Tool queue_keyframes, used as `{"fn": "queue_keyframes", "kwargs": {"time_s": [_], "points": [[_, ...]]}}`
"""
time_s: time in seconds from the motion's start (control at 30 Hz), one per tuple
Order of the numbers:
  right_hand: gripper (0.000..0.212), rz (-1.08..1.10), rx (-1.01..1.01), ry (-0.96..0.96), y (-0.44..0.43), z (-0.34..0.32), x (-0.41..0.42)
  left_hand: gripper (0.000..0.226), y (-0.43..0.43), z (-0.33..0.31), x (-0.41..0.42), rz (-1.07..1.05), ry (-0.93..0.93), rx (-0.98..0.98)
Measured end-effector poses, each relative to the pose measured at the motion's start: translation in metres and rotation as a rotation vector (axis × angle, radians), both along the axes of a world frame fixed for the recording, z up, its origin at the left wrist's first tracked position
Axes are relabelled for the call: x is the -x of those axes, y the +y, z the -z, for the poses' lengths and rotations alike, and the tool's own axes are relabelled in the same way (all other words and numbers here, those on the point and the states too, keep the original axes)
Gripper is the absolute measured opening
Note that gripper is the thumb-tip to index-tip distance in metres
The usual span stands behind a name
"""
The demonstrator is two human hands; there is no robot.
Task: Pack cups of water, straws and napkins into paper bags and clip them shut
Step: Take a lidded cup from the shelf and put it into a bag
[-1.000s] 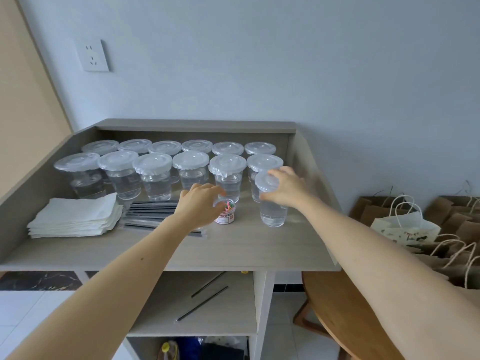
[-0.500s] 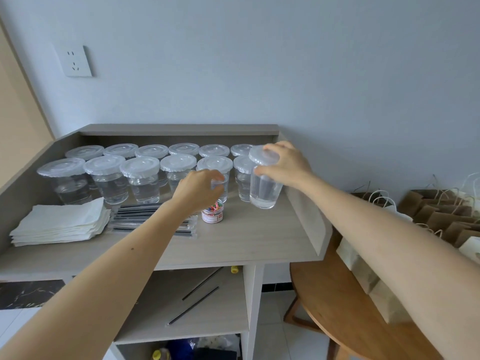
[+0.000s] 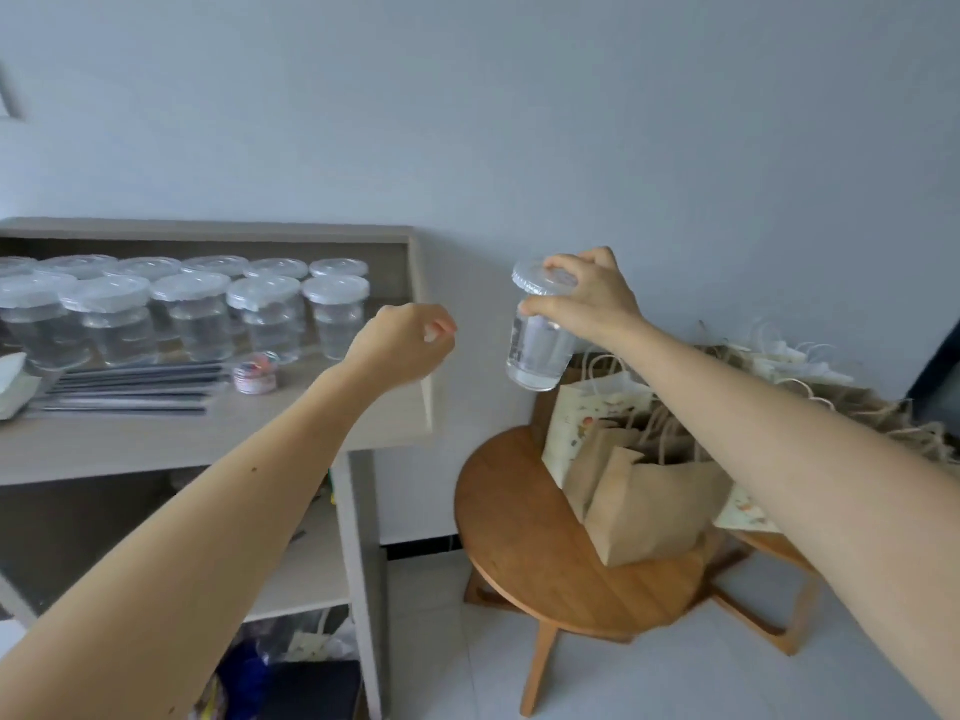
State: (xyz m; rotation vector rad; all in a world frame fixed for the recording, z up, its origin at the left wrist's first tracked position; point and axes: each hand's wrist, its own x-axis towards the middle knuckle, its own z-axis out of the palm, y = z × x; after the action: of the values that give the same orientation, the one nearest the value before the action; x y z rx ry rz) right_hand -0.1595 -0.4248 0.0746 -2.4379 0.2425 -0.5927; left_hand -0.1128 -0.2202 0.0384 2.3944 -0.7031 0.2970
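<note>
My right hand (image 3: 587, 298) grips the clear lidded plastic water cup (image 3: 537, 350), bound, I judge, for the brown paper bag (image 3: 649, 501) beneath its fingers; left hand (image 3: 400, 340) curled, contents unclear.

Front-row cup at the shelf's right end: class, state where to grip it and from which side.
Probably grip the cup just under its lid, from the front right: it stands upright, other cups crowd its left and back; right and front are free.

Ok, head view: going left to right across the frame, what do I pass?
Napkins → straws → clip tub → left hand → cup, gripped at its lid by the right hand → paper bags on the round table.
</note>
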Motion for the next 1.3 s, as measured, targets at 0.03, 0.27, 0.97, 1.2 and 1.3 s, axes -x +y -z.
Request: {"fn": "queue_keyframes", "kwargs": {"time_s": [0.03,0.27,0.97,1.2,1.3], "points": [[0.057,0.011,0.005,0.022,-0.015,0.01,0.012,0.021,-0.018,0.008,0.008,0.011,0.014,-0.006],[0.061,0.099,0.025,0.141,-0.114,0.064,0.057,0.023,-0.129,0.046,0.027,0.126,0.117,-0.192],[0.064,-0.055,0.035,0.1,-0.373,0.151,-0.033,0.028,-0.403,0.185,-0.08,0.272,0.353,-0.337],[0.066,-0.241,0.034,0.084,-0.449,0.184,-0.053,0.034,-0.456,0.243,-0.093,0.092,0.393,-0.469],[0.069,-0.31,0.029,0.07,-0.477,0.195,-0.068,0.047,-0.466,0.259,-0.098,0.021,0.484,-0.509]]}}
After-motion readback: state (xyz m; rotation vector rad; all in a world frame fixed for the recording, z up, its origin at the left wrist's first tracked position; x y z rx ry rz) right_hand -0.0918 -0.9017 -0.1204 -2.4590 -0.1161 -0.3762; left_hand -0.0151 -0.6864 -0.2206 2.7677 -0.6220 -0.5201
